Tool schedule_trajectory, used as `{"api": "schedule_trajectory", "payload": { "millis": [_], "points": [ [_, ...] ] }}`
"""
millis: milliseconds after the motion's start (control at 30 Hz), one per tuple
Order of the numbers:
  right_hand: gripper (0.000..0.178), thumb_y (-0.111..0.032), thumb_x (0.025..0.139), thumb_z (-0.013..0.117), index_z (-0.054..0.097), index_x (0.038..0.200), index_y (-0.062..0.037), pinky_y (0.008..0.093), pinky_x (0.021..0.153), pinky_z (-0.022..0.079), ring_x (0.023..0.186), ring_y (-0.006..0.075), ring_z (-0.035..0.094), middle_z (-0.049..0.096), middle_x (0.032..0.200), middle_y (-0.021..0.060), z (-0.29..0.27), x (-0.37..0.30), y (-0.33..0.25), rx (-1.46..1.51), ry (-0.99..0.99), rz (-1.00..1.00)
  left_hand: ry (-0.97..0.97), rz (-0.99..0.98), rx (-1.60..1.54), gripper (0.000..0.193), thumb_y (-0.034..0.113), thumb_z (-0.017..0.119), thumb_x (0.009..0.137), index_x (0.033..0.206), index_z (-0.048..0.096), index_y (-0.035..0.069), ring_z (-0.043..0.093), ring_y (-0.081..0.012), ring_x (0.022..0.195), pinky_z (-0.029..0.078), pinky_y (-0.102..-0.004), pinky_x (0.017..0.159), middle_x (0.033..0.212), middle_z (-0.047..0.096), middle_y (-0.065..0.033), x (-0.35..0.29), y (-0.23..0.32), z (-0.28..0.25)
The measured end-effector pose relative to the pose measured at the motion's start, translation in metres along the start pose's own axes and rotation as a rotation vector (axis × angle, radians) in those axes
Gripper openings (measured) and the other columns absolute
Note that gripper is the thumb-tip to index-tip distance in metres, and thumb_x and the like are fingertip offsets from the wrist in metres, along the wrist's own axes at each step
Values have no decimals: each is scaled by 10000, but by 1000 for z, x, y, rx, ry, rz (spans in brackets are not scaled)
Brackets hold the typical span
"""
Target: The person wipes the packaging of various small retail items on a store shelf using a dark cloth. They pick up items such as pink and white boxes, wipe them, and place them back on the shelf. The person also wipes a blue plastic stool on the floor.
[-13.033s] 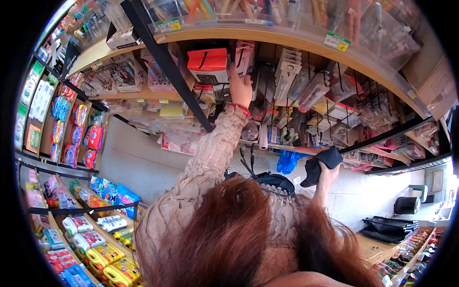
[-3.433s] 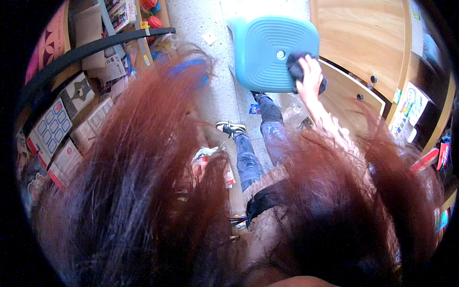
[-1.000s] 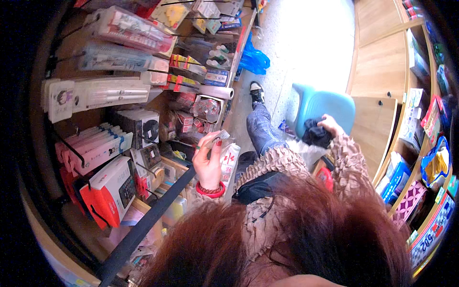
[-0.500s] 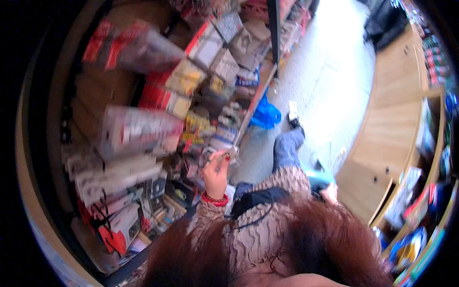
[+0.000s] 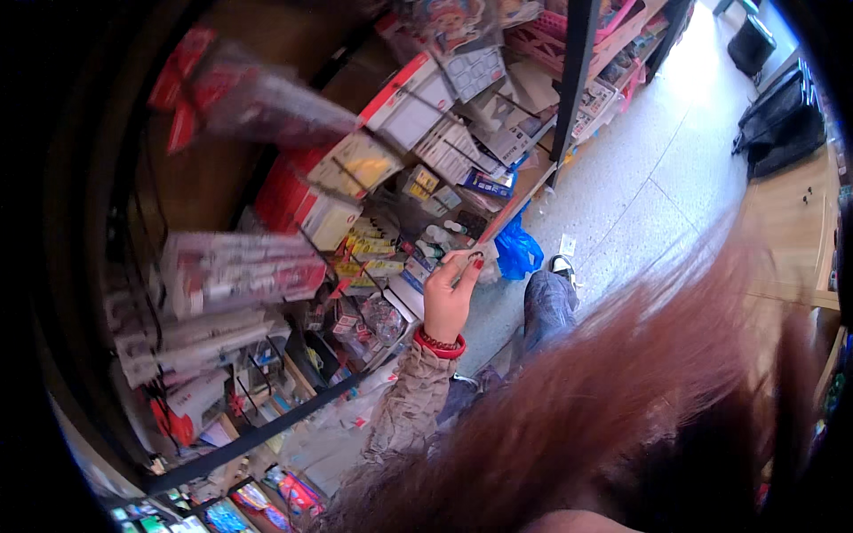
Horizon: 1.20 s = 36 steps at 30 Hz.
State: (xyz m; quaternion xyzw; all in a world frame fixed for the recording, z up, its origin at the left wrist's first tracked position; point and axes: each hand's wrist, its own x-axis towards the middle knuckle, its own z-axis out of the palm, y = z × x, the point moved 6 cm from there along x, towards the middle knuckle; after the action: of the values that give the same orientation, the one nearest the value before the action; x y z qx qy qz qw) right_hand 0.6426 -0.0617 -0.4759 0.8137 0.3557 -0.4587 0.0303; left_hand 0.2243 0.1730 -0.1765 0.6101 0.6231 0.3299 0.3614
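My left hand [image 5: 447, 298], with a red bangle and a beaded bracelet [image 5: 440, 342] at the wrist, is raised beside the front edge of a stocked shelf. Thumb and fingers are pinched together. At their tips shows a small dark curved bit with something pale and see-through around it; its kind is too small to make out. Nearest to the hand on the shelf are small bottles [image 5: 437, 235] and yellow packets [image 5: 371, 249]. Long hair [image 5: 604, 382] covers much of the lower right, and my right hand is not in view.
Packaged goods [image 5: 244, 275] hang on hooks at the left. A dark post [image 5: 573, 89] rises at the shelf's front. On the floor by my shoe [image 5: 563, 266] lies a blue plastic bag [image 5: 517, 249]. A wooden cabinet [image 5: 786, 218] and black bags [image 5: 782, 124] stand right.
My view has shifted, and hair now falls across the lower right. My left hand stays pinched at the shelf edge. My right hand, earlier by a teal thing, has gone out of sight.
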Motion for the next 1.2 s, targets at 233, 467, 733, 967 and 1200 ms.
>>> {"api": "schedule_trajectory", "payload": {
  "millis": [233,467,733,967,1200],
  "points": [
    [499,27,677,493,473,1175,29,301,849,450,949,192,560,581,1022,95,-70,-17,-152,873,-273,-541,197,-31,-341,262,233,588,878,934,620,-20,502,-74,712,409,-236,647,740,595,-18,-48,-48,-37],
    [613,-51,655,602,412,1234,13,322,977,374,1118,242,494,505,1196,129,-15,-176,-338,1191,-700,-1007,392,-131,-861,277,265,614,860,826,661,-5,408,-30,608,331,-225,546,643,523,47,-123,-44,-96],
    [753,-58,630,724,390,1305,-62,319,954,378,1089,210,499,506,1197,109,69,-347,-407,712,-262,-1609,636,91,-464,209,154,586,865,899,635,-47,512,-66,703,426,-247,644,755,641,-34,-194,-43,-114],
    [607,12,672,686,456,1233,-11,297,924,402,1042,180,527,542,1153,93,106,-334,-400,937,-417,-1473,571,62,-788,236,198,591,882,915,657,-27,524,-60,740,422,-236,661,842,645,-7,-223,-63,-129],
    [520,-22,708,681,484,1189,-6,286,891,408,993,163,535,563,1094,73,86,-336,-422,994,-498,-1398,691,179,-63,166,173,583,834,878,639,23,593,-337,750,447,-380,641,776,603,-185,-233,-35,-131]
  ]
}}
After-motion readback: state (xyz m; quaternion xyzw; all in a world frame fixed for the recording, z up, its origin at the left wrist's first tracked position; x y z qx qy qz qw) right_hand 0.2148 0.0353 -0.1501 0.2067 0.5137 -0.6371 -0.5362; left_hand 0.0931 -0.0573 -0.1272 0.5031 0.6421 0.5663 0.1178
